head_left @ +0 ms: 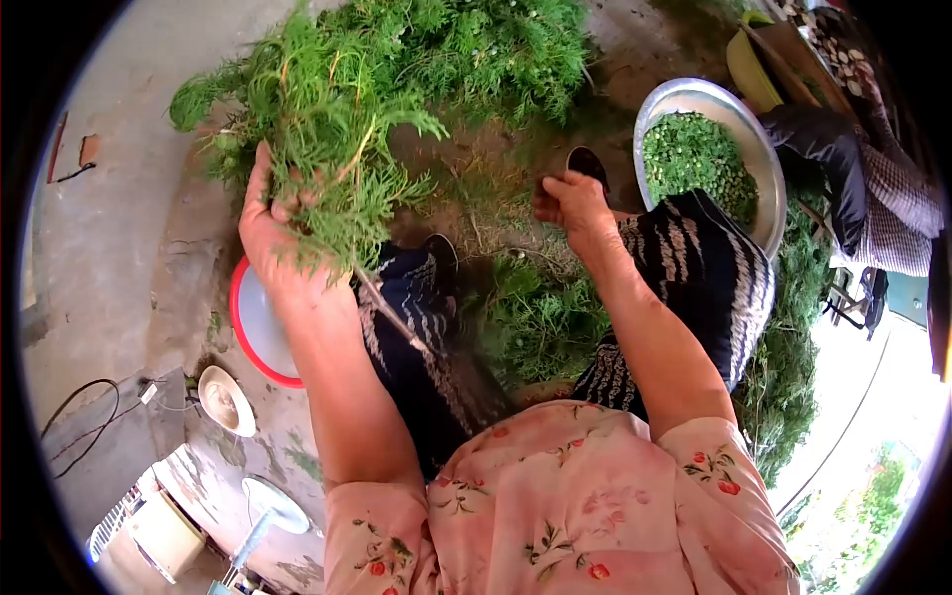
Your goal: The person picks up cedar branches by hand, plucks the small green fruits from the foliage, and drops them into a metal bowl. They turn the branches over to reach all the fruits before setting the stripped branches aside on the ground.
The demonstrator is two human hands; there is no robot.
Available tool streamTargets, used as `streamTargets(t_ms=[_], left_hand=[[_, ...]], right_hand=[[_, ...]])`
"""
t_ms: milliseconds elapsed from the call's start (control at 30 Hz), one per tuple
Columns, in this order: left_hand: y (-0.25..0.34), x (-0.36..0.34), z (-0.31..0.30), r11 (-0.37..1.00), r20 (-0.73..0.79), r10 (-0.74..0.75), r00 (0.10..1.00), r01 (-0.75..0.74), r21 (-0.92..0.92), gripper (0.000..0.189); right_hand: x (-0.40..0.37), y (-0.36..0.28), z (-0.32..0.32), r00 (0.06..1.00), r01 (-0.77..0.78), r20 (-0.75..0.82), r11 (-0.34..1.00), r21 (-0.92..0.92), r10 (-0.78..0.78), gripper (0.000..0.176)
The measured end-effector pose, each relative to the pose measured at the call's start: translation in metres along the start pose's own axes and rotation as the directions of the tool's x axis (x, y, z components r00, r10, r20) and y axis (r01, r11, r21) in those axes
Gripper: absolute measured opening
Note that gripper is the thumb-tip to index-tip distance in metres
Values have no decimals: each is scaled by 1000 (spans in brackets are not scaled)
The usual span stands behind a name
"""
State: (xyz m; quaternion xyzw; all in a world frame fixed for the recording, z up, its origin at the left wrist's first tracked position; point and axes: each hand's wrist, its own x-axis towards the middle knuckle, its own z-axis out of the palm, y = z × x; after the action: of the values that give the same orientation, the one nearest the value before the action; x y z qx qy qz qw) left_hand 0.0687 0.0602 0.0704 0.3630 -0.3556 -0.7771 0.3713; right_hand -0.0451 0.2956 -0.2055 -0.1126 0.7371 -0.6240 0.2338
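Observation:
A leafy green branch (347, 149) rests in my left hand (283, 223), its fingers curled around the foliage and its bare stem pointing down over my left knee. My right hand (575, 203) is closed, with thumb and fingers pressed together over the ground; whatever it pinches, if anything, is too small to make out. To the right of it, a metal basin (776, 203) holds small green pieces (699, 164). More cut foliage (486, 50) is heaped at the top, beyond my hands, and another bunch (550, 317) lies between my legs.
A red-rimmed bowl (263, 327) sits beside my left forearm, with a pale dish (226, 402) lower left. A dark shoe (587, 164) shows near my right hand. Dark and checked cloth (897, 213) hangs at the right, with more greenery (793, 367) below it.

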Motion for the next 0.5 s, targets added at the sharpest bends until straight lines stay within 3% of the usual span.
streamTargets(t_ms=[33, 67, 133, 167, 200, 233, 300, 333, 367, 400, 467, 500], left_hand=[[-4, 3, -4, 994, -68, 45, 997, -38, 104, 29], [-6, 5, -10, 975, -130, 94, 987, -65, 212, 30], [-1, 4, -14, 952, -185, 119, 976, -60, 300, 34], [2, 8, -21, 967, -202, 116, 972, -64, 245, 33], [5, 16, -33, 972, -195, 116, 974, -71, 224, 33], [9, 24, -45, 976, -188, 116, 975, -77, 202, 32], [20, 33, -77, 887, -70, 156, 985, -109, 448, 27], [28, 40, -97, 671, -22, 198, 980, -119, 732, 25], [36, 47, -117, 369, 26, 239, 971, -116, 922, 23], [37, 43, -124, 260, 43, 289, 956, -121, 958, 23], [31, 32, -125, 398, -13, 347, 938, -135, 908, 23], [26, 28, -120, 491, -46, 360, 932, -148, 859, 23]], right_hand=[[13, 66, -1, 997, 69, 45, 983, -170, -62, 13], [15, 109, 0, 998, -6, 56, 948, -319, 25, 13], [8, 111, 10, 938, -344, -41, 905, -249, 345, 12], [-6, 104, 7, 812, -580, -89, 815, -10, 577, 12], [-20, 89, 9, 619, -749, -85, 619, 237, 781, 12], [-27, 91, 17, 591, -771, -101, 598, 220, 800, 12], [-46, 187, 22, 818, -556, -15, 786, -271, 574, 12], [-48, 180, 29, 825, -539, -29, 769, -343, 565, 13], [-50, 171, 36, 830, -521, -43, 747, -414, 556, 14], [-51, 161, 44, 836, -502, -57, 718, -482, 546, 15], [-46, 135, 57, 778, -575, -170, 579, -578, 604, 19], [-48, 136, 63, 824, -523, -191, 587, -618, 533, 26]])
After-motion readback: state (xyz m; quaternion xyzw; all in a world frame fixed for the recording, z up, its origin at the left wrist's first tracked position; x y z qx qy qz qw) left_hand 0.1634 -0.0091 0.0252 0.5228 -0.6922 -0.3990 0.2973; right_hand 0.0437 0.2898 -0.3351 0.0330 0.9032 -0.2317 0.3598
